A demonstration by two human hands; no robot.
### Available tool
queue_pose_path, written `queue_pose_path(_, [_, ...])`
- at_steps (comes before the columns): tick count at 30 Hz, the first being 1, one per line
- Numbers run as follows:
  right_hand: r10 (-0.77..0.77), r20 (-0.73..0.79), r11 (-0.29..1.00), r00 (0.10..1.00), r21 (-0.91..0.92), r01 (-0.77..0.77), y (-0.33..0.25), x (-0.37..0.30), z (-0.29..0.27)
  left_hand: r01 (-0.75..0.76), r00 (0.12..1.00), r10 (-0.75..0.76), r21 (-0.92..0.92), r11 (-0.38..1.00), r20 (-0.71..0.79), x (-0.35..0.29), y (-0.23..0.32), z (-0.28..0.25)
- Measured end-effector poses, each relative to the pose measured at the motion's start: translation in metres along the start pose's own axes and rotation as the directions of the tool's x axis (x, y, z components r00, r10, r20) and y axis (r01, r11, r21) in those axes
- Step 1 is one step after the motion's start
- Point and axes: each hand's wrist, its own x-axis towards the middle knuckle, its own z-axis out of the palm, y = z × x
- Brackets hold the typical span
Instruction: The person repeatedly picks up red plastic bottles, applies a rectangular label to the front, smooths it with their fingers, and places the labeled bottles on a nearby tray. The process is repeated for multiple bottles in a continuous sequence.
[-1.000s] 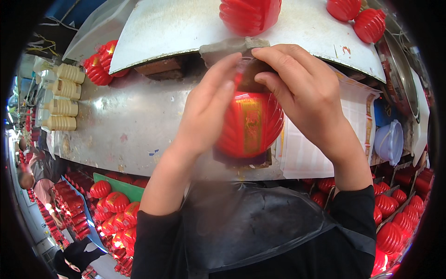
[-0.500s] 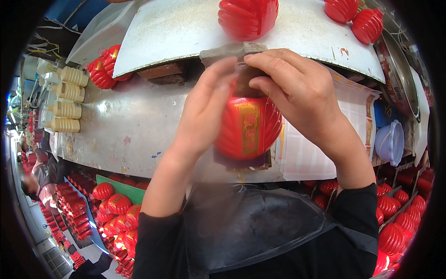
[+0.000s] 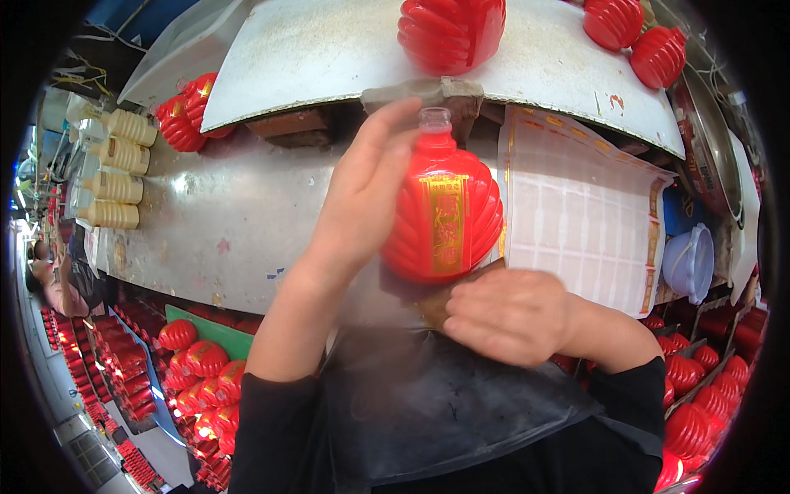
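Note:
A red ribbed glass bottle (image 3: 480,202) with a clear neck and a gold-and-red label faces me at the middle of the workbench. My left hand (image 3: 366,185) lies along the bottle's left side, fingers stretched up toward the neck. Whether it presses on the glass I cannot tell. My right hand (image 3: 510,317), a little blurred, is low at the bottle's base with its fingers curled together. A brown flat piece (image 3: 433,309) shows at those fingertips. What is inside the right hand is hidden.
Behind the bottle, a raised white board (image 3: 329,58) carries another red bottle (image 3: 453,37). A label sheet (image 3: 584,222) lies at right, near a pale blue bucket (image 3: 690,259). Cream plastic bottles (image 3: 123,156) stand at left. Red bottles (image 3: 206,358) fill the lower left.
My right hand has come down from the bottle's neck to its base, uncovering the neck and label. The left hand has stayed by the bottle's left side.

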Motion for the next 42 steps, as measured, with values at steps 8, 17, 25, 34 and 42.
queue_pose_path(8, [0.052, 0.058, 0.998, 0.997, -0.030, -0.051, -0.006, -0.022, 0.011, -0.049, 0.998, 0.050, -0.017, 0.999, 0.024, -0.006, 0.002, 0.004])
queue_pose_path(17, [0.538, -0.135, 0.837, 0.832, -0.026, -0.546, 0.012, 0.015, -0.018, -0.075, 0.997, 0.075, 0.015, 0.997, 0.021, -0.010, 0.002, 0.005])
queue_pose_path(25, [0.521, -0.155, 0.826, 0.839, -0.158, -0.542, 0.058, 0.055, -0.021, -0.056, 0.998, 0.056, -0.031, 0.998, 0.004, -0.008, 0.001, 0.005])
queue_pose_path(34, [0.428, -0.122, 0.888, 0.896, -0.128, -0.441, 0.071, 0.064, -0.019, 0.017, 0.999, -0.012, 0.095, 0.995, -0.048, 0.006, -0.002, -0.003])
queue_pose_path(42, [0.062, 0.036, 0.996, 0.997, -0.064, -0.060, 0.009, 0.016, 0.008, 0.117, 0.985, -0.133, -0.134, 0.984, -0.112, 0.009, -0.003, -0.006])
